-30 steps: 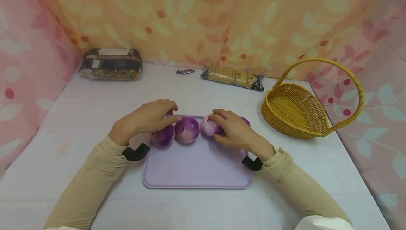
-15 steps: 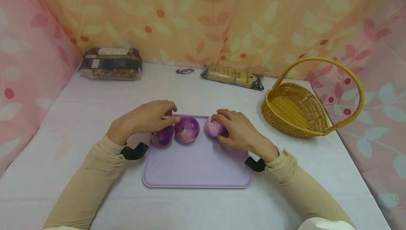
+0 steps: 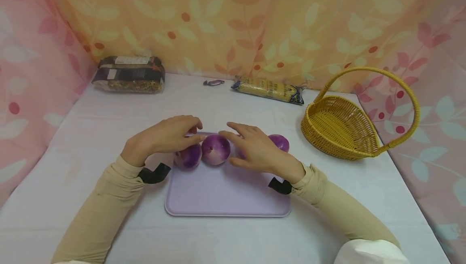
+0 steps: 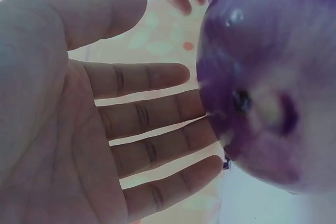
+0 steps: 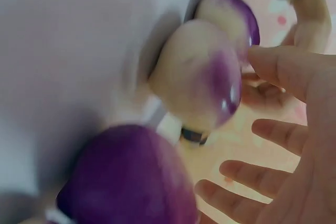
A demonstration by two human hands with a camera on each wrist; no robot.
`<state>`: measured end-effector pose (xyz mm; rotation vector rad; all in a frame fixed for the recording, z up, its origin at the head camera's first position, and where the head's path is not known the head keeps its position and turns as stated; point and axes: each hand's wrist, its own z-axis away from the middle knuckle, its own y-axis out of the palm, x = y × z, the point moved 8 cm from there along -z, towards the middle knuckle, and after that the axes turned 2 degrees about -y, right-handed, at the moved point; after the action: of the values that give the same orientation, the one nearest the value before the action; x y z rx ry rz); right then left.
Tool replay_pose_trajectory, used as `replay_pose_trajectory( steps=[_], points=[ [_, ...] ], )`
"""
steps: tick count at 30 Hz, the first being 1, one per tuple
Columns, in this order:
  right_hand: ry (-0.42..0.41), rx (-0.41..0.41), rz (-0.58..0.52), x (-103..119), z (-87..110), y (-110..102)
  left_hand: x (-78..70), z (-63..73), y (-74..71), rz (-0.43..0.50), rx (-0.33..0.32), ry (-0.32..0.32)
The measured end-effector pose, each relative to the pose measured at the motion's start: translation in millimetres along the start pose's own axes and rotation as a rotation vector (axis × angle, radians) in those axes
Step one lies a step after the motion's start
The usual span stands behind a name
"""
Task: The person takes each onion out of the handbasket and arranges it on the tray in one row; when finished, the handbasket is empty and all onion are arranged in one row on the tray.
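Several round, glossy purple-and-white onions stand in a row along the far side of a lilac tray (image 3: 227, 193). My left hand (image 3: 165, 136) lies beside and over the leftmost onion (image 3: 188, 158), its fingers extended in the left wrist view. The thumb reaches towards the second onion (image 3: 216, 150). With fingers spread, my right hand (image 3: 260, 148) hovers over the third onion, which it mostly hides, and its fingertips come near the second. Another onion (image 3: 279, 142) shows behind that hand. In the right wrist view, a dark purple onion (image 5: 131, 177) lies close below the fingers, which grip nothing.
A yellow wicker basket (image 3: 309, 128) with a tall handle stands to the right of the tray. At the back lie a dark bag of dry food (image 3: 129, 75), a small wrapped candy (image 3: 214, 82) and a yellow noodle packet (image 3: 267, 90). Patterned curtains surround the white table.
My right hand first shifted slightly right with the pale onion, then let go and moved left towards the second onion, its fingers spreading. My left hand stays nearly still.
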<state>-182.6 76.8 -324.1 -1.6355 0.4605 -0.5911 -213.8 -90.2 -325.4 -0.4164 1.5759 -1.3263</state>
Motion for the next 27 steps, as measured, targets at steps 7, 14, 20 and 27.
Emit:
replay_pose_trajectory(
  steps=[7, 14, 20, 27],
  points=[
    [-0.119, 0.042, 0.047, 21, -7.5, 11, -3.1, -1.6, -1.9, 0.008, 0.007, 0.020],
    [-0.144, -0.054, 0.072, 22, -9.2, 11, -4.1, -2.7, -3.3, 0.014, 0.010, 0.021],
    [-0.108, -0.067, 0.047, 14, -8.6, 10, -4.1, 0.3, -3.4, 0.008, 0.011, 0.045],
    [-0.057, -0.065, 0.054, 5, -5.4, 10, -1.5, 5.4, 0.2, -0.011, 0.047, 0.050]
  ],
)
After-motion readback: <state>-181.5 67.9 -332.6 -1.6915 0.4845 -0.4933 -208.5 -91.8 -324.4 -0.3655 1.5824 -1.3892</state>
